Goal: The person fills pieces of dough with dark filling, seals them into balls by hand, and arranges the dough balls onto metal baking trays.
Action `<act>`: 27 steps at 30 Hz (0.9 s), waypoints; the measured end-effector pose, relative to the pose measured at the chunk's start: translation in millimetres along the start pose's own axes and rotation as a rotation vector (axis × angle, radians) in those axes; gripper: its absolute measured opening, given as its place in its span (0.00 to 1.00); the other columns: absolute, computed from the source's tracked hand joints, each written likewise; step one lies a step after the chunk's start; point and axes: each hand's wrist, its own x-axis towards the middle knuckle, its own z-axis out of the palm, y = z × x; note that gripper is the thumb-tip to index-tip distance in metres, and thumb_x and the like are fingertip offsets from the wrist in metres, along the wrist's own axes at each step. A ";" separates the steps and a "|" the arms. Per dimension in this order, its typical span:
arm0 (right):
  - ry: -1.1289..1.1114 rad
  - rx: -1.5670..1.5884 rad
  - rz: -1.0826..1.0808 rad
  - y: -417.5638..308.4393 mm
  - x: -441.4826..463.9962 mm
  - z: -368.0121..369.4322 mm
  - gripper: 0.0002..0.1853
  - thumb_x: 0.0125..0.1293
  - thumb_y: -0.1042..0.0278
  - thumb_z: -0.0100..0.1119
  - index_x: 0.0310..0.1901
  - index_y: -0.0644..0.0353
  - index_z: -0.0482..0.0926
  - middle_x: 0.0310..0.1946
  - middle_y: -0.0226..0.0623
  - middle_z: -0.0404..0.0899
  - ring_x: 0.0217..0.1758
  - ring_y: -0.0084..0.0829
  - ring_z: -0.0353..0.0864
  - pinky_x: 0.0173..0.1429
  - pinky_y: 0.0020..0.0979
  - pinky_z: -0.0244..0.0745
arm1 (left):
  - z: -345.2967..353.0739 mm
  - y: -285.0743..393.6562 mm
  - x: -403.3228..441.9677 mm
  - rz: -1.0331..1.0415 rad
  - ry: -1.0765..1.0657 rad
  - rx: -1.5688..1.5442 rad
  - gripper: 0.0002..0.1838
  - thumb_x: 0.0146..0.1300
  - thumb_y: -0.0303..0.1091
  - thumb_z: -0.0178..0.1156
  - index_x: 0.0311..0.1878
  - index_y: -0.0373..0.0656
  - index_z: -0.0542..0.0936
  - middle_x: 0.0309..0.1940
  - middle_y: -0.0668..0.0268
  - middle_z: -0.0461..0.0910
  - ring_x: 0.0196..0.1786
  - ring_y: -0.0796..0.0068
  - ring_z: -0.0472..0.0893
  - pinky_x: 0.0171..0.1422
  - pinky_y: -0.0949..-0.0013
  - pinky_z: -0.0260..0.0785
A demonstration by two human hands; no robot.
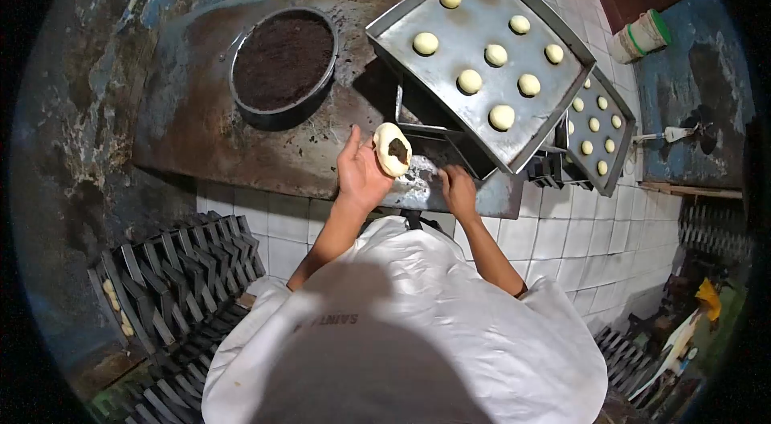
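Note:
My left hand (pixel 360 177) is palm up near the table's front edge, with a piece of pale dough (pixel 385 140) resting on its fingers. The dough is opened out, and a dark crumbly filling (pixel 397 151) shows in its middle. My left thumb stands apart from the dough. To the right, my right hand (pixel 459 193) is curled closed at the table edge, below the large tray; whatever its fingers hold, if anything, is hidden. Beyond my left hand stands a round metal basin (pixel 238 95) full of dark brown crumbly filling (pixel 285 63).
A metal tray (pixel 482 14) with several round dough balls sits raised and tilted at the right of the worn table (pixel 193 119). Another tray (pixel 617 103) of dough balls is lower right. Stacked metal racks (pixel 177 279) stand at left; a bucket (pixel 642 37) lies beyond.

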 end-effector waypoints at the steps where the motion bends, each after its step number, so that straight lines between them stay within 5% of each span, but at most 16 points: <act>1: 0.016 0.250 0.007 -23.7 10.3 -9.8 0.18 0.76 0.54 0.55 0.51 0.62 0.83 0.49 0.43 0.85 0.50 0.38 0.84 0.54 0.36 0.75 | -3.8 -7.9 -0.6 -0.013 -0.027 0.015 0.34 0.75 0.62 0.49 0.63 0.38 0.73 0.60 0.55 0.79 0.63 0.57 0.78 0.72 0.52 0.66; 2: 0.029 0.497 0.016 -51.7 18.2 -22.9 0.21 0.78 0.50 0.53 0.56 0.60 0.82 0.52 0.41 0.84 0.53 0.36 0.83 0.56 0.36 0.75 | -1.9 -13.3 -2.5 -0.014 -0.021 0.027 0.34 0.75 0.62 0.49 0.63 0.38 0.73 0.60 0.55 0.79 0.63 0.57 0.78 0.72 0.52 0.66; 6: -0.610 1.467 0.451 -129.4 43.1 -80.6 0.33 0.81 0.40 0.42 0.68 0.63 0.72 0.64 0.36 0.76 0.66 0.30 0.73 0.69 0.34 0.68 | -0.2 -31.3 -5.3 0.036 0.014 0.251 0.29 0.76 0.58 0.50 0.61 0.39 0.74 0.59 0.56 0.79 0.61 0.60 0.78 0.70 0.55 0.67; 7: -0.666 1.490 0.515 -128.0 46.7 -81.5 0.30 0.78 0.49 0.53 0.71 0.63 0.69 0.66 0.38 0.75 0.67 0.31 0.73 0.70 0.35 0.68 | -3.3 -31.0 -5.1 0.090 0.052 0.399 0.25 0.77 0.53 0.51 0.61 0.40 0.74 0.58 0.58 0.79 0.60 0.63 0.79 0.68 0.60 0.69; 8: -0.673 1.493 0.503 -127.0 45.8 -83.7 0.30 0.78 0.49 0.53 0.71 0.63 0.69 0.66 0.38 0.75 0.67 0.31 0.73 0.70 0.35 0.68 | -6.1 -28.1 -5.3 0.146 0.092 0.547 0.21 0.77 0.48 0.53 0.60 0.40 0.74 0.57 0.59 0.79 0.59 0.66 0.79 0.66 0.64 0.71; 9: -0.638 1.339 0.289 -125.4 43.4 -87.5 0.29 0.74 0.56 0.59 0.70 0.62 0.69 0.64 0.37 0.76 0.67 0.31 0.74 0.70 0.35 0.68 | -2.2 -23.0 -9.1 0.167 0.090 0.674 0.18 0.73 0.32 0.56 0.62 0.37 0.74 0.55 0.62 0.79 0.59 0.72 0.79 0.63 0.69 0.71; 10: -0.598 1.177 0.086 -124.0 42.2 -91.7 0.30 0.70 0.62 0.65 0.70 0.62 0.69 0.61 0.37 0.77 0.66 0.31 0.74 0.70 0.35 0.69 | 0.7 -18.5 -14.1 0.176 0.089 0.673 0.18 0.73 0.32 0.56 0.62 0.37 0.74 0.55 0.62 0.79 0.59 0.72 0.79 0.63 0.69 0.71; 11: -0.582 1.041 0.059 -122.8 42.1 -97.1 0.40 0.56 0.82 0.70 0.72 0.56 0.68 0.61 0.31 0.76 0.65 0.35 0.76 0.69 0.34 0.73 | 3.5 -14.7 -19.7 0.129 0.126 0.842 0.21 0.68 0.25 0.55 0.64 0.36 0.73 0.55 0.63 0.80 0.58 0.74 0.79 0.61 0.70 0.73; 13: -0.442 0.742 -0.145 -126.8 38.2 -101.1 0.42 0.54 0.83 0.70 0.72 0.57 0.67 0.61 0.35 0.75 0.65 0.40 0.77 0.67 0.36 0.75 | 6.5 -8.2 -27.7 0.030 0.139 0.960 0.35 0.55 0.13 0.55 0.71 0.33 0.70 0.57 0.62 0.79 0.59 0.74 0.80 0.60 0.73 0.74; 15: -0.235 0.337 -0.425 -142.5 35.2 -113.6 0.45 0.51 0.83 0.71 0.73 0.59 0.65 0.63 0.45 0.71 0.62 0.51 0.78 0.62 0.40 0.78 | 11.9 -8.4 -34.6 0.056 0.122 1.001 0.37 0.54 0.12 0.55 0.73 0.33 0.69 0.58 0.61 0.79 0.60 0.72 0.79 0.61 0.73 0.73; 18: -0.295 0.264 -0.371 -157.4 37.1 -115.6 0.45 0.53 0.80 0.72 0.74 0.57 0.64 0.62 0.44 0.73 0.60 0.51 0.79 0.60 0.38 0.79 | 19.2 3.6 -45.8 0.106 0.088 1.100 0.42 0.51 0.10 0.56 0.74 0.35 0.69 0.62 0.59 0.75 0.65 0.69 0.76 0.66 0.71 0.71; 21: -0.204 0.357 -0.424 -170.2 41.3 -113.6 0.30 0.60 0.70 0.71 0.65 0.60 0.76 0.55 0.46 0.80 0.51 0.48 0.85 0.53 0.38 0.80 | 30.4 20.0 -62.9 0.193 -0.016 1.326 0.39 0.53 0.10 0.59 0.72 0.42 0.74 0.65 0.63 0.67 0.66 0.68 0.74 0.70 0.65 0.70; 23: -0.085 0.458 -0.418 -188.9 41.4 -114.5 0.15 0.64 0.67 0.69 0.50 0.63 0.86 0.45 0.44 0.86 0.43 0.45 0.88 0.48 0.38 0.81 | 35.7 29.1 -74.1 0.209 -0.010 1.291 0.39 0.53 0.09 0.60 0.71 0.42 0.75 0.65 0.63 0.67 0.66 0.69 0.75 0.69 0.65 0.71; 27: -0.052 0.647 -0.326 -210.7 41.3 -93.8 0.16 0.63 0.70 0.70 0.52 0.64 0.85 0.47 0.43 0.86 0.45 0.38 0.89 0.50 0.36 0.81 | 28.7 49.0 -80.3 0.376 0.098 1.169 0.32 0.57 0.14 0.68 0.68 0.37 0.77 0.56 0.61 0.78 0.59 0.73 0.79 0.65 0.68 0.76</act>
